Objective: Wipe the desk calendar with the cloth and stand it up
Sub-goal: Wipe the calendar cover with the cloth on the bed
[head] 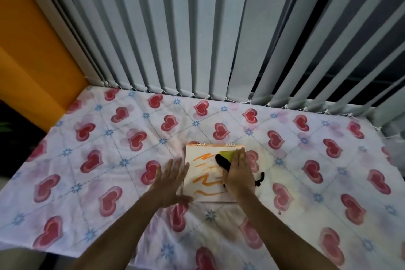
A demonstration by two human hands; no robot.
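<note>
The desk calendar (202, 176) lies flat on the table, a white page with orange squiggles and spiral rings along its far edge. My right hand (237, 172) presses a yellow-green and black cloth (225, 156) onto the page's right part, fingers flat on top of it. A black bit of the cloth pokes out to the right of my wrist. My left hand (172, 176) rests with fingers spread at the calendar's left edge, palm down on the tablecloth and touching the page's border.
A white tablecloth (109, 149) with red hearts and blue flowers covers the table. Grey vertical blinds (197, 28) hang along the far edge. An orange wall (32, 50) stands at the left. The table's near-left corner drops off at the bottom left.
</note>
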